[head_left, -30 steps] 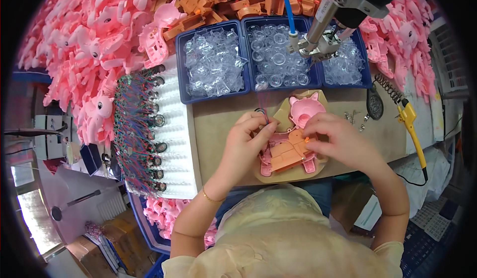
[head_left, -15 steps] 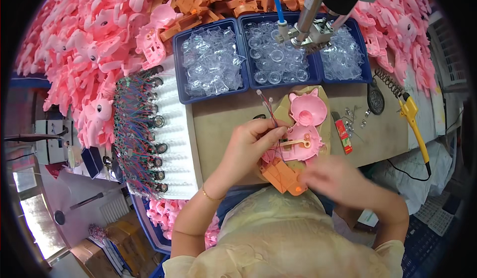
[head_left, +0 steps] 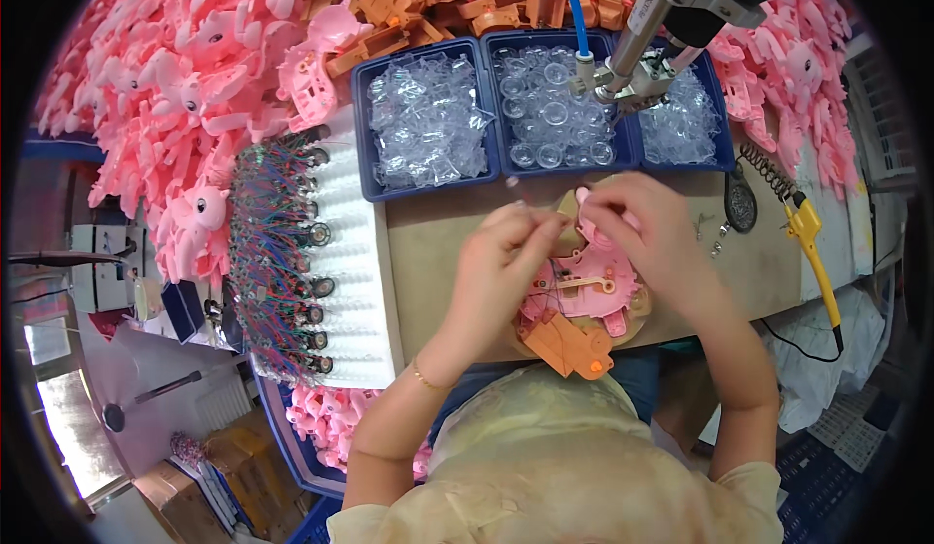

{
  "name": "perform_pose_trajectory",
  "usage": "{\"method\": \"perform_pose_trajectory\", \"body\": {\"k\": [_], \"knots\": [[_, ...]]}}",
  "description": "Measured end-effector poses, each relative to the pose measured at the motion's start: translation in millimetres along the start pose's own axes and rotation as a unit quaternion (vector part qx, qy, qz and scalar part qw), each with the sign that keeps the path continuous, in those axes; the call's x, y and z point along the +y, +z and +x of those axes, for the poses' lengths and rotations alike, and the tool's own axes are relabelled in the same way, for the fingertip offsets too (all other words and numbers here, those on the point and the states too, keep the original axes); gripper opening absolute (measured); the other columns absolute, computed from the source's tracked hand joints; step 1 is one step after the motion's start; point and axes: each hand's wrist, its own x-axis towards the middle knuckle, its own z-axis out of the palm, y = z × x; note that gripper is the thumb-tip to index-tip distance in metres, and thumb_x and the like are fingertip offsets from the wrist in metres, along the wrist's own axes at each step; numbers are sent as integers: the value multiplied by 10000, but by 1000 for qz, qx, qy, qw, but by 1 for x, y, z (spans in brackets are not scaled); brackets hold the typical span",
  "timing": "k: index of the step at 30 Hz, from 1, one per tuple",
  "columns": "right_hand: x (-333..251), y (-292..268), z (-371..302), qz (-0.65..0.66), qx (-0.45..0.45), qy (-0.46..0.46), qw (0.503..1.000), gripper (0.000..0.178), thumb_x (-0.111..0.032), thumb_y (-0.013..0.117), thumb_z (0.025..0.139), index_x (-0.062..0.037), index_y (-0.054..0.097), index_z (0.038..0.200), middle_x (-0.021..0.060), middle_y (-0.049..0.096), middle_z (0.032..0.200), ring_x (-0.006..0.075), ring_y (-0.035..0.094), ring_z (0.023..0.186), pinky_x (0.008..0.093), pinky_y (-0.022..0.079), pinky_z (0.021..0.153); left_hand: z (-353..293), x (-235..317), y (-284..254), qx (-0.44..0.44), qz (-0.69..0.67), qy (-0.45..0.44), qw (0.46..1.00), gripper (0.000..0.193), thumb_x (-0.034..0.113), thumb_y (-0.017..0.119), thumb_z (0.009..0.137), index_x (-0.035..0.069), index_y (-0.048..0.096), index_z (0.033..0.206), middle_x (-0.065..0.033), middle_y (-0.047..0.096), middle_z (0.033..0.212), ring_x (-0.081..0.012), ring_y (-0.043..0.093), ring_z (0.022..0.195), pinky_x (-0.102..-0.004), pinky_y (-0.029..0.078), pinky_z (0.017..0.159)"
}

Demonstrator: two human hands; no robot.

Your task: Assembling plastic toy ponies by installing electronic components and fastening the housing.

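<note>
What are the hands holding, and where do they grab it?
Both the left hand and the right hand pinch the upper end of the open pink toy shell. The exact part is hidden by fingers.

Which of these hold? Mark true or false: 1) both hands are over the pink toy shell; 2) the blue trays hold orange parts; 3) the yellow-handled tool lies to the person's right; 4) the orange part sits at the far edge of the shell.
1) True: the left hand and right hand meet over the pink toy shell.
2) False: the blue trays hold clear plastic pieces.
3) True: the yellow-handled tool lies right.
4) False: the orange part sits at its near edge.
</note>
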Motion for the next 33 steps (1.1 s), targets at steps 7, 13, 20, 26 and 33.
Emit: {"method": "perform_pose_trajectory", "body": {"k": [7,13,20,26,33], "knots": [[1,-8,-74,262,6,214,941,98,8,619,792,3,559,869,52,576,846,117,572,727,247,482,681,-14,-4,3,19,-59,-51,997,210,138,601,873,-7,651,1018,-79,664,930,-140,604,867,-281,457,806],[7,-19,-61,429,-34,284,857,165,-21,650,788,31,622,942,97,642,879,121,603,787,257,501,684,-6,0,11,-17,157,71,985,204,146,696,752,85,676,946,-53,626,747,-218,574,729,-336,392,725],[-10,-5,-62,61,-15,194,979,164,-85,655,809,31,634,922,49,646,846,98,593,748,237,484,680,-10,0,10,27,218,72,973,160,151,705,730,126,688,888,-10,631,748,-196,573,732,-330,383,696],[12,-36,-9,260,-104,302,911,127,-86,633,812,22,646,878,33,634,799,89,577,725,233,461,654,-10,6,12,-21,238,219,946,191,140,696,729,144,700,920,34,632,783,-187,555,783,-317,382,709],[-50,-13,-44,-131,-91,-90,983,65,-52,668,740,-42,631,793,63,606,733,237,562,695,354,420,641,-11,7,18,48,281,71,956,207,134,683,749,96,689,952,-12,610,757,-210,544,753,-327,400,725]]}}
